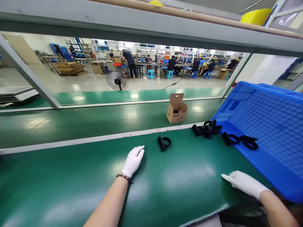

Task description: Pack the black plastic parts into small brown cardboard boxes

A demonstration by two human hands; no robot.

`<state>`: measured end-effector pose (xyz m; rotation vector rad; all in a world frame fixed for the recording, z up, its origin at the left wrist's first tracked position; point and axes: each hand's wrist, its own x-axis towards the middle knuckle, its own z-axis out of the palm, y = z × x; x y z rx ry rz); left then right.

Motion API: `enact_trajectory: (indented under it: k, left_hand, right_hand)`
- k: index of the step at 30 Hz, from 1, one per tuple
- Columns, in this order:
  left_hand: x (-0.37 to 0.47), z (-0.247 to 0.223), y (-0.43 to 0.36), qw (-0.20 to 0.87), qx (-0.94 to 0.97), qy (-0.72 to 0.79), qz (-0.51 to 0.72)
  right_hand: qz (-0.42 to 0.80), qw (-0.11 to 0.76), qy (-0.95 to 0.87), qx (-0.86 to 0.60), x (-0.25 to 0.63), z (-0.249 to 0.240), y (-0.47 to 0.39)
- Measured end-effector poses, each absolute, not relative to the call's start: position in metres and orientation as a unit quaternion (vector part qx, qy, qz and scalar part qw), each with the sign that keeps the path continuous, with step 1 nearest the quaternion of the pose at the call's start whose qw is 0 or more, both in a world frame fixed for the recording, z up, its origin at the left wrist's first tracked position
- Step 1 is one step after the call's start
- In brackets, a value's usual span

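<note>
My left hand [134, 160], in a white glove with a beaded bracelet at the wrist, rests over the green tabletop [78, 183] with its fingers stretched out and nothing held. Just beyond its fingertips lies a black strap loop with a clip-like part [163, 144]. At the right, my right hand [243, 183], also gloved in white, has its index finger extended and the others partly curled; no object shows in it. Several black straps [207, 129] lie in a heap at the table's back right. More black straps [251, 142] lie at the blue crate's edge.
A big blue crate [267, 116] stands tilted at the right. An open cardboard box [176, 117] with something dark inside is on the surface behind the white strip. A grey frame beam [151, 26] crosses above. Beyond are a fan [117, 81] and several people at benches.
</note>
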<state>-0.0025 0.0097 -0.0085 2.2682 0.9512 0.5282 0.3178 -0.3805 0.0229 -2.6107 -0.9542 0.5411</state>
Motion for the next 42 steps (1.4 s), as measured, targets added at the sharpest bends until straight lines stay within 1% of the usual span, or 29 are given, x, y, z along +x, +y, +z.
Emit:
enact_trajectory:
  k: [2, 4, 6, 7, 9, 11, 15, 18, 21, 24, 26, 28, 30, 33, 35, 39, 42]
  left_hand:
    - [-0.002, -0.006, 0.008, 0.31, 0.857, 0.359, 0.201]
    - [-0.002, -0.004, 0.007, 0.311, 0.857, 0.357, 0.203]
    - [-0.002, -0.003, 0.006, 0.312, 0.855, 0.358, 0.208]
    - [-0.001, -0.003, 0.005, 0.312, 0.854, 0.358, 0.211]
    - [0.0, -0.003, 0.004, 0.312, 0.853, 0.357, 0.218]
    - [0.001, -0.004, 0.004, 0.311, 0.852, 0.355, 0.225]
    - [0.003, -0.007, 0.001, 0.309, 0.85, 0.353, 0.238]
    - [0.004, -0.007, -0.001, 0.305, 0.851, 0.35, 0.246]
    - [0.005, -0.007, -0.002, 0.3, 0.852, 0.347, 0.252]
    - [0.006, -0.006, -0.004, 0.292, 0.855, 0.343, 0.256]
    - [0.007, -0.006, -0.005, 0.286, 0.856, 0.343, 0.26]
    - [0.008, -0.006, -0.006, 0.279, 0.856, 0.346, 0.263]
    - [0.008, -0.006, -0.007, 0.273, 0.857, 0.347, 0.266]
    - [0.009, -0.008, -0.007, 0.263, 0.859, 0.344, 0.272]
    - [0.01, -0.009, -0.007, 0.259, 0.862, 0.342, 0.27]
    - [0.01, -0.008, -0.007, 0.26, 0.867, 0.338, 0.256]
    - [0.011, -0.006, -0.007, 0.262, 0.872, 0.323, 0.26]
  right_hand:
    - [0.144, 0.186, -0.421, -0.876, 0.309, 0.032, -0.336]
    - [0.04, 0.225, -0.499, -0.836, 0.303, 0.042, -0.29]
    - [-0.064, 0.255, -0.537, -0.802, 0.3, 0.048, -0.249]
    - [-0.096, 0.263, -0.544, -0.791, 0.298, 0.049, -0.231]
    - [-0.123, 0.264, -0.558, -0.777, 0.288, 0.048, -0.199]
    - [-0.128, 0.247, -0.587, -0.76, 0.268, 0.043, -0.172]
    - [-0.126, 0.177, -0.672, -0.708, 0.218, 0.022, -0.136]
    - [-0.135, 0.145, -0.688, -0.698, 0.206, 0.017, -0.119]
    - [-0.155, 0.142, -0.658, -0.723, 0.229, 0.042, -0.095]
    - [-0.181, 0.151, -0.583, -0.777, 0.268, 0.086, -0.053]
    - [-0.17, 0.141, -0.545, -0.809, 0.29, 0.112, -0.019]
    - [-0.132, 0.119, -0.525, -0.832, 0.304, 0.126, 0.012]
    - [-0.077, 0.089, -0.524, -0.843, 0.308, 0.127, 0.038]
    - [0.004, 0.036, -0.55, -0.834, 0.301, 0.117, 0.065]
    - [0.032, 0.005, -0.554, -0.832, 0.292, 0.111, 0.077]
    - [0.023, -0.04, -0.516, -0.855, 0.276, 0.114, 0.091]
    - [0.016, -0.048, -0.526, -0.849, 0.267, 0.122, 0.086]
